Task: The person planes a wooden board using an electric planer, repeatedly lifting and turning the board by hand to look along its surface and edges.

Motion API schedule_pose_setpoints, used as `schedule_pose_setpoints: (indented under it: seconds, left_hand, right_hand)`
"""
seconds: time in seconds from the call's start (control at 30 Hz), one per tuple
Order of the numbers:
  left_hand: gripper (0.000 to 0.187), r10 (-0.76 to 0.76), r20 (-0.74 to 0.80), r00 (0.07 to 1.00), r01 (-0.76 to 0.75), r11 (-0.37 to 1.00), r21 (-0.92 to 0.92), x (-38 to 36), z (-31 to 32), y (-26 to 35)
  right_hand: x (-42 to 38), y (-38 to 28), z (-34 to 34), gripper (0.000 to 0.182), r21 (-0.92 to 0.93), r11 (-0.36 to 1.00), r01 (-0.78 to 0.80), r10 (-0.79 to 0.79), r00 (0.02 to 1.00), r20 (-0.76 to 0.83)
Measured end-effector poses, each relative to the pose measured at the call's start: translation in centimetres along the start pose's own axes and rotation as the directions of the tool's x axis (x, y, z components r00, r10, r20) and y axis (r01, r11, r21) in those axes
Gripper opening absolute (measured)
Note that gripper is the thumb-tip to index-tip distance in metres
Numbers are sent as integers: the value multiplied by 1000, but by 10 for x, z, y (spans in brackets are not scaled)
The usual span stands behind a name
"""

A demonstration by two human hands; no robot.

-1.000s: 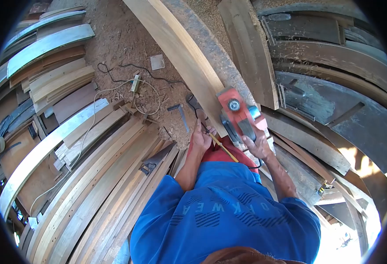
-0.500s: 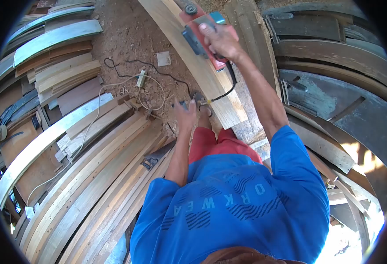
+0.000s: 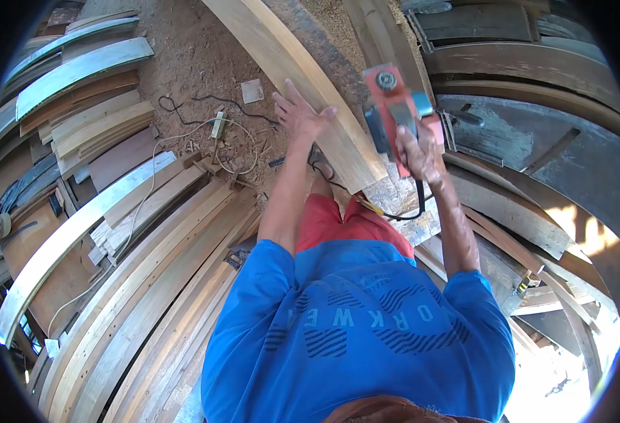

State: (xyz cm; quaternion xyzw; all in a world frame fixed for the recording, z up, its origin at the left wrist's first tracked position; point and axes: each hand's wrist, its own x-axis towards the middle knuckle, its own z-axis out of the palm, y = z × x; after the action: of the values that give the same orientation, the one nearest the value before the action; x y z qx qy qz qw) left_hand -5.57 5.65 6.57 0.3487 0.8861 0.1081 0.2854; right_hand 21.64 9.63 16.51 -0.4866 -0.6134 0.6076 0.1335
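Above the worn bench [image 3: 348, 77], the planer [image 3: 389, 106] has drawn back.

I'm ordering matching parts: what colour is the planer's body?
The planer has a red body, shown in the head view.

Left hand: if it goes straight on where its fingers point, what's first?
The left hand would likely meet the pale plank first; it already overlaps it in view, though depth and contact are unclear.
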Motion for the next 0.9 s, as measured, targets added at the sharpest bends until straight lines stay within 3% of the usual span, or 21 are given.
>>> schedule_pose_setpoints:
  seconds: [0.13, 0.2, 0.23, 0.3, 0.37, 0.43, 0.47, 0.53, 0.6, 0.63, 0.67, 0.73, 0.8, 0.9]
  left_hand:
    - [126, -61, -122, 991, 50, 994, -92, 9, -16, -15]
    - [113, 15, -328, 945, -55, 992, -114, 19, -4, -55]
    - [107, 50, -426, 903, -109, 988, -114, 23, 7, -79]
    - [88, -6, -418, 909, -34, 996, -87, 13, 21, -119]
    - [70, 21, -288, 957, -53, 993, -104, -8, 50, -166]
    - [54, 56, -94, 994, -78, 967, -244, -61, 66, -161]
    - [45, 134, 107, 985, -123, 987, -106, -77, 86, -168]
    - [31, 306, 269, 913, -264, 948, -180, -113, 177, -197]
    - [52, 643, 286, 710, -580, 765, -279, -157, 184, -147]
    - [69, 678, 92, 730, -648, 728, -224, -183, 190, -130]
    - [82, 530, 410, 742, -374, 836, -402, -200, 237, -144]
    - [89, 347, 618, 705, -276, 938, -212, -213, 254, -144]
    - [84, 171, 761, 626, -216, 975, -42, -203, 196, -114]
    - [70, 318, 755, 574, -373, 922, -105, -183, 167, -133]
  right_hand:
    - [-56, 28, 15, 56, 52, 999, -10, 8, 999, 42]
    - [-84, 46, 22, 67, -38, 994, 104, -103, 994, 25]
    - [-98, 53, 22, 64, -48, 997, 60, -56, 995, 87]
    - [-125, 70, 26, 61, -42, 999, 31, -26, 992, 123]
    - [-138, 88, 35, 58, -9, 998, 67, -66, 995, 73]
    - [-131, 88, 38, 55, -15, 1000, 17, -16, 997, 75]
    - [-121, 86, 40, 54, -22, 1000, 1, 1, 997, 76]
    - [-91, 66, 45, 52, -55, 998, -1, 6, 996, 89]
    - [-55, 46, 57, 60, -67, 998, -1, 6, 997, 79]
    - [-37, 32, 65, 55, -3, 1000, 19, -19, 998, 62]
    - [-20, 19, 71, 52, 35, 999, 9, -11, 998, 60]
    - [11, -5, 84, 48, 113, 993, -19, 12, 998, 67]
    - [45, -12, 97, 43, 41, 994, 99, -99, 995, -9]
    - [95, -45, 108, 43, 31, 996, 88, -87, 996, -18]
